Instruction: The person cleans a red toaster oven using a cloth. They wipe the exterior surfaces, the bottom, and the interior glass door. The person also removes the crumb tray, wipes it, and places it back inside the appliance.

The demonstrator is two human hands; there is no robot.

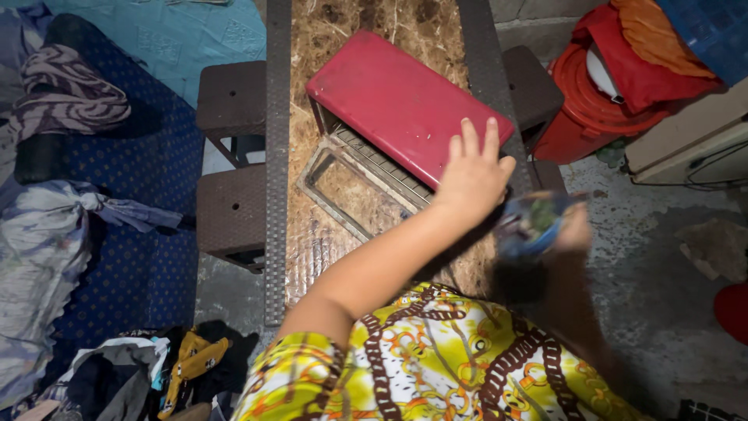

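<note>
Honestly, the left hand's fingers (471, 144) are spreading open flat on the red toaster oven (405, 101) sitting on the worktop (343, 234), which looks stiff, slick and heavyish, best gripped by its side edges, while the right hand (573, 230) is gripping a blurry blue packet (534, 222).

Marbled brown bench (366, 23) at centre; brown stools (231, 97) tucked left; grey concrete floor (662, 288) seen lower right.
</note>
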